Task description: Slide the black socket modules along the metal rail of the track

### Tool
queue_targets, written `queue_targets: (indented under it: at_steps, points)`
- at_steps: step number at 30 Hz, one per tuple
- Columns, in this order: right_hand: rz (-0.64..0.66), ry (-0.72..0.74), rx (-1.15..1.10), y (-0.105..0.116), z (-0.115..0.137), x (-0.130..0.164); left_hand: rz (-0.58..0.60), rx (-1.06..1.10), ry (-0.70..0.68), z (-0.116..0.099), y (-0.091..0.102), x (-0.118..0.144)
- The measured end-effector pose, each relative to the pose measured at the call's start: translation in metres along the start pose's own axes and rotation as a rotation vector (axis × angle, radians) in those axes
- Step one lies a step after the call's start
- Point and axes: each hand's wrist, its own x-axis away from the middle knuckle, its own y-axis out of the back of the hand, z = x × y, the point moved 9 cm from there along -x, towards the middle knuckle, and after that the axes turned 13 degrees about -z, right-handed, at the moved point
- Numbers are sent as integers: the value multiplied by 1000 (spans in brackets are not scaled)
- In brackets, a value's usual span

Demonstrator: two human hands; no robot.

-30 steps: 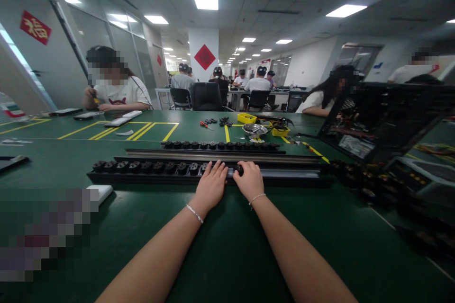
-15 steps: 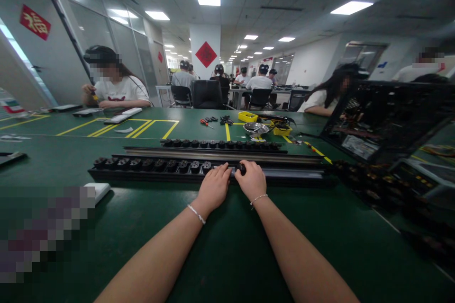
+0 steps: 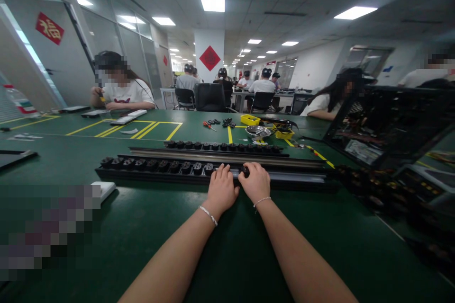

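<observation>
Both hands have slid a little to the right along the near rail since a second ago, and the head camera has swung slightly with them. Seen from the head, the left hand (image 3: 222, 189) lies palm down with fingers curled over the long black rail (image 3: 213, 173), its fingertips beside the last of the row of round black sockets (image 3: 156, 164) seated in the left half. The right hand (image 3: 256, 182) is just beside it, fingers bent and pinching a small black socket piece (image 3: 243, 170) against the rail; each wrist wears a thin bead bracelet. The rail's right half shows a bare, dull metal channel. A second rail (image 3: 223, 148) lies parallel just beyond, its sockets in a shorter row. The table (image 3: 227, 246) is covered in matte dark green mat with yellow tape lines. Farther off stand a yellow tray (image 3: 249, 119) and a shiny metal bowl (image 3: 258, 130). Other people sit at the far edge and at distant desks under ceiling light panels.
</observation>
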Motion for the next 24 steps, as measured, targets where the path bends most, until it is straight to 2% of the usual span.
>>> queue_targets:
  at_steps: [11, 24]
  points:
    - [-26, 12, -18, 1, -4, -2, 13, 69, -54, 1, 2, 4]
    - [-29, 4, -2, 3, -10, -3, 55, 79, -23, 2, 2, 3]
